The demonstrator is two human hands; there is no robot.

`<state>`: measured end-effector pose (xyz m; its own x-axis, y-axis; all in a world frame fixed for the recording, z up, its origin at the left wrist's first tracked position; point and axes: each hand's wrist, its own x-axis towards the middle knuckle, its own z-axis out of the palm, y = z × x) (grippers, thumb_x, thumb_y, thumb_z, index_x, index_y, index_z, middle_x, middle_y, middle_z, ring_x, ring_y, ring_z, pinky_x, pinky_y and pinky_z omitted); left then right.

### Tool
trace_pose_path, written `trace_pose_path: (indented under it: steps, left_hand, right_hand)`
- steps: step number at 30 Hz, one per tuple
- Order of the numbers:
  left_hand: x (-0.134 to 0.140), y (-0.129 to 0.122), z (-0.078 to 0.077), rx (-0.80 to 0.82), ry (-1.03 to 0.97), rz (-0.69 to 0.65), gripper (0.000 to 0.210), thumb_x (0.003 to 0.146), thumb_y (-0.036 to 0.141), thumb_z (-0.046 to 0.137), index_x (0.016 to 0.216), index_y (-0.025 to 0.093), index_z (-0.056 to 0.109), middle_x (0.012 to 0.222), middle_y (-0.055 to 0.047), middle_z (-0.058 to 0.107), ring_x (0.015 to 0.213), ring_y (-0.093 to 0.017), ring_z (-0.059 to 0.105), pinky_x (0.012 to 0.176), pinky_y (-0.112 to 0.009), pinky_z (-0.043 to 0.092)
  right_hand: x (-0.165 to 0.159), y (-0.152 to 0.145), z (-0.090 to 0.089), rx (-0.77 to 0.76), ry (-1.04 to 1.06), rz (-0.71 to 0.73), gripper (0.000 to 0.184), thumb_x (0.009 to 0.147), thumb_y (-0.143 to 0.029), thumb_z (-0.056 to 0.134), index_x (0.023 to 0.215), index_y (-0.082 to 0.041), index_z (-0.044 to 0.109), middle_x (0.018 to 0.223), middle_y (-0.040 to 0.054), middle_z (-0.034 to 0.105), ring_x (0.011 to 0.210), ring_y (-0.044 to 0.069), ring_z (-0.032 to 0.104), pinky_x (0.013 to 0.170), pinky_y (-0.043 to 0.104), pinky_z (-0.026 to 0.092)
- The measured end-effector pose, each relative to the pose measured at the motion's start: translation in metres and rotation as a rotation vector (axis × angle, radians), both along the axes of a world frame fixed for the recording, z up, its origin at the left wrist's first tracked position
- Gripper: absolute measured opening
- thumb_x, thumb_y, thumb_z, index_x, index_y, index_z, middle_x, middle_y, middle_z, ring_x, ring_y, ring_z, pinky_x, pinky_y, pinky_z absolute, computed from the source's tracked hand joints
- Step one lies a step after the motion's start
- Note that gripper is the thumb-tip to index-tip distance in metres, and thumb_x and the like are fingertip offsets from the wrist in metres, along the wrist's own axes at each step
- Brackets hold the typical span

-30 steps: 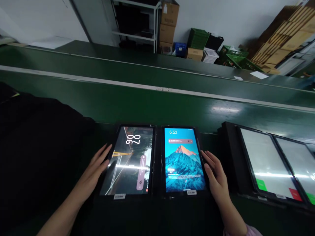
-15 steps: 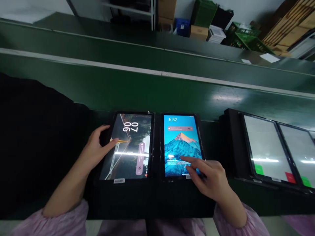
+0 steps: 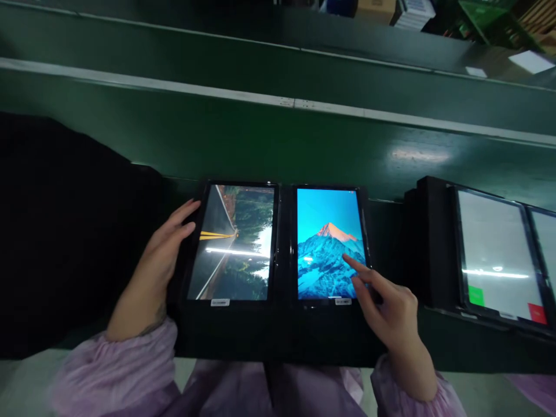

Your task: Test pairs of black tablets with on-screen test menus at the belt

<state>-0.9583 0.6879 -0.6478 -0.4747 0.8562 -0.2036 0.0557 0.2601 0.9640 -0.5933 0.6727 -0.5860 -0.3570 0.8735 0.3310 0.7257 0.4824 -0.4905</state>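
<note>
Two tablets lie side by side on a black surface in front of me. The left tablet point(image 3: 243, 266) shows a road through trees. A snowy mountain under a blue sky fills the right tablet point(image 3: 321, 220). Each has a small white label at its lower rim. My left hand point(image 3: 163, 246) is beside the left tablet's left edge, fingers stretched and holding nothing; whether it touches the edge I cannot tell. Over the right tablet's lower right part, my right hand point(image 3: 388, 301) points its index finger at the screen, thumb apart and the other fingers bent, with nothing held.
On the right, two more tablets show white screens; the nearer white-screen tablet point(image 3: 495, 243) has green and red corner squares and rests on a black block point(image 3: 430, 237). Black cloth point(image 3: 65, 231) covers the left side. Beyond the green bench point(image 3: 260, 139) are a cardboard box point(image 3: 376, 10) and crates.
Clocks and notifications have gone from both screens. My left thumb has come off the left screen to its edge. My right fingertip has moved up the right screen. The view has tilted down.
</note>
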Motion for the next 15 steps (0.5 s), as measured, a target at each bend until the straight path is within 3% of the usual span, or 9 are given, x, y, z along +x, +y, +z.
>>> trace_pose_path:
  steps: [5, 10, 15]
  left_hand:
    - [-0.012, 0.002, -0.016, 0.016, -0.053, 0.029, 0.045, 0.070, 0.033, 0.080, 0.114, 0.022, 0.078, 0.152, -0.006, 0.063, 0.151, -0.033, 0.049, 0.131, -0.051, 0.033]
    - [-0.012, 0.004, -0.022, 0.070, -0.048, 0.066, 0.041, 0.065, 0.031, 0.081, 0.106, 0.027, 0.081, 0.149, -0.002, 0.066, 0.152, -0.031, 0.048, 0.134, -0.052, 0.026]
    - [-0.008, 0.004, -0.013, 0.054, -0.002, 0.077, 0.042, 0.061, 0.030, 0.083, 0.102, 0.027, 0.082, 0.144, -0.003, 0.069, 0.154, -0.031, 0.044, 0.135, -0.052, 0.021]
  right_hand:
    - [-0.004, -0.006, 0.001, 0.058, -0.005, 0.077, 0.025, 0.109, -0.023, 0.053, 0.101, -0.020, 0.076, 0.056, -0.0041, 0.069, 0.031, 0.006, 0.034, 0.033, 0.022, 0.030]
    - [-0.001, -0.011, 0.000, 0.091, 0.019, 0.075, 0.032, 0.106, -0.014, 0.055, 0.075, -0.019, 0.060, 0.094, 0.0066, 0.084, 0.032, 0.002, 0.038, 0.033, 0.021, 0.032]
    - [0.003, -0.018, 0.006, 0.016, 0.053, 0.144, 0.032, 0.102, -0.007, 0.055, 0.073, -0.020, 0.053, 0.097, 0.0077, 0.084, 0.035, 0.003, 0.048, 0.035, 0.019, 0.037]
